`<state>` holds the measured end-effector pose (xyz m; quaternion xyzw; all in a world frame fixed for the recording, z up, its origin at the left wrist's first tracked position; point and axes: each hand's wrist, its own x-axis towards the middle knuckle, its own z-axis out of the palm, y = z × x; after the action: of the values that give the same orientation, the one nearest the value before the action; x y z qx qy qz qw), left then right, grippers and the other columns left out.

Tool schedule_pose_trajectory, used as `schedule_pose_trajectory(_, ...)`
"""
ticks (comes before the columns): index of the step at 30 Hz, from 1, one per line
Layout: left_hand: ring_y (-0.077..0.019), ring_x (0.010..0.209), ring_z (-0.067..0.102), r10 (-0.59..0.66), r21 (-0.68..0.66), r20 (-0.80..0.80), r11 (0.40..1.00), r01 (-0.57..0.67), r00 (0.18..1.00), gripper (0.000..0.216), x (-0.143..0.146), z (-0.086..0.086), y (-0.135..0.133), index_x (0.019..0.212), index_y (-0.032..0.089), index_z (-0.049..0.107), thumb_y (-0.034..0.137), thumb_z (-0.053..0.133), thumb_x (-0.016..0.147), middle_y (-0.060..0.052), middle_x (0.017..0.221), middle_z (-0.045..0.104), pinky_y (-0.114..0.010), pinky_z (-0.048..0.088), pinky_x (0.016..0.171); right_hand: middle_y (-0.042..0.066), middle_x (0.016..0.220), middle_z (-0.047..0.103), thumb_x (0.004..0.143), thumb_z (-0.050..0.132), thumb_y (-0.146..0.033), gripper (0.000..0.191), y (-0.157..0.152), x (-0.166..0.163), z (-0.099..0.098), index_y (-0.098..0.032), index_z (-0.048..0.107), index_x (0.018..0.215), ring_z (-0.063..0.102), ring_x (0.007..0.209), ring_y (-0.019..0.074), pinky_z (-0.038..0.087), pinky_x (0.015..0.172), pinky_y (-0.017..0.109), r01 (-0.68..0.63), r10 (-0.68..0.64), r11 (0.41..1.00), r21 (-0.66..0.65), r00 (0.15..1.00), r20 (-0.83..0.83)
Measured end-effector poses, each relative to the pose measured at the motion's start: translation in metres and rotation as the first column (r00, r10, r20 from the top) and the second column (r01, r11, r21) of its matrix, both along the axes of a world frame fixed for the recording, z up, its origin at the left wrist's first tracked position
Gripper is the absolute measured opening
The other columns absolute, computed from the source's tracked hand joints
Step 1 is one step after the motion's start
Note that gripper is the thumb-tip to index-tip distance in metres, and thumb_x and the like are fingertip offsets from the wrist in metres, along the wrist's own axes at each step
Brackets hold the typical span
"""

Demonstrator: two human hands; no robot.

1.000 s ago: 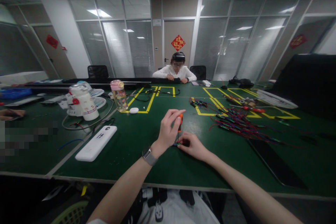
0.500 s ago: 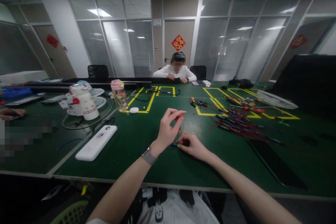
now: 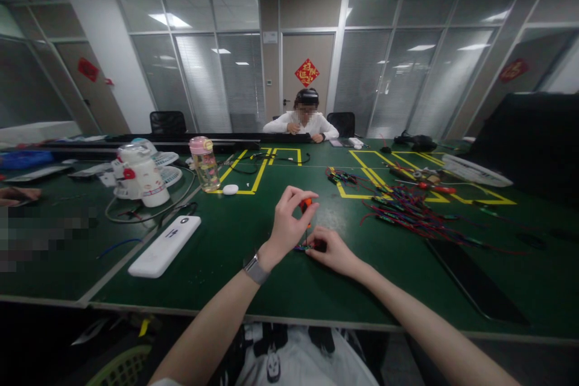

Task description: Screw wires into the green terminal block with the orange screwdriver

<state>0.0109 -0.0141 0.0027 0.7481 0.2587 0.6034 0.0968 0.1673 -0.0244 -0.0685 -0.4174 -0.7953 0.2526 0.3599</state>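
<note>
Orange-handled screwdriver (image 3: 306, 204) upright, pinched at top by L hand (image 3: 289, 226), tip down on tiny wired part (image 3: 303, 247) pinned to green table (image 3: 253, 271) by R hand (image 3: 333, 251). Part too small to make out, half hidden by fingers. Bare table L, up to white device (image 3: 165, 245); wire pile (image 3: 407, 208) well apart R; near edge under forearms.

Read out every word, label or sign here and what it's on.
Red diamond sign on the far door: gold Chinese characters, too blurred to read.
White flat device: dark marks, unreadable.
White bottle: red label, too small to read.
Small wall notice beside the door: blurred.
No text reads clearly.
</note>
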Motion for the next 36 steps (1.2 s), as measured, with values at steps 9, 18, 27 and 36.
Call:
schedule_pose_trajectory(9,-0.0159,0.093,0.063,-0.088,-0.041,-0.019,0.995,0.087,0.996,0.028,0.0006,-0.0012,0.0002,0.121,0.021,0.06,0.021,0.049,0.096,-0.006,0.103,0.067,-0.03,0.05,0.083,0.001,0.077,0.058,0.07,0.066,-0.005,0.013,0.0,-0.0003,0.0,-0.016,0.067,0.076,0.054,0.069,0.015,0.043,0.065,0.026,0.004,-0.004,1.0,0.007,1.0,0.004)
schedule_pose_trajectory(18,-0.0163,0.091,0.06,-0.03,0.012,-0.051,0.999,0.03,0.998,0.026,0.0001,-0.003,-0.0009,0.117,0.022,0.064,0.024,0.05,0.095,-0.006,0.1,0.061,-0.029,0.05,0.08,0.001,0.078,0.059,0.071,0.065,-0.006,0.012,-0.0001,0.0,0.0,-0.017,0.066,0.077,0.054,0.069,0.0148,0.044,0.065,0.026,-0.002,0.001,1.0,0.017,1.0,0.023)
schedule_pose_trajectory(27,-0.0174,0.096,0.064,-0.104,-0.055,-0.019,0.993,0.103,0.994,0.023,-0.0001,0.0031,-0.0023,0.111,0.019,0.064,0.017,0.05,0.094,-0.007,0.103,0.068,-0.031,0.051,0.085,0.002,0.08,0.058,0.072,0.064,-0.008,0.01,-0.0002,0.0004,0.0004,-0.016,0.066,0.078,0.055,0.071,0.0156,0.044,0.066,0.027,-0.02,0.02,1.0,-0.006,1.0,0.003)
schedule_pose_trajectory(36,-0.0162,0.09,0.06,-0.039,-0.018,-0.03,0.999,0.039,0.999,0.022,-0.0007,-0.0005,-0.0012,0.109,0.02,0.067,0.021,0.052,0.093,-0.005,0.097,0.061,-0.028,0.049,0.08,0.002,0.078,0.057,0.072,0.065,-0.008,0.011,0.0002,0.0001,-0.0006,-0.016,0.067,0.078,0.054,0.07,0.0153,0.043,0.065,0.027,-0.002,0.002,1.0,-0.003,1.0,0.02)
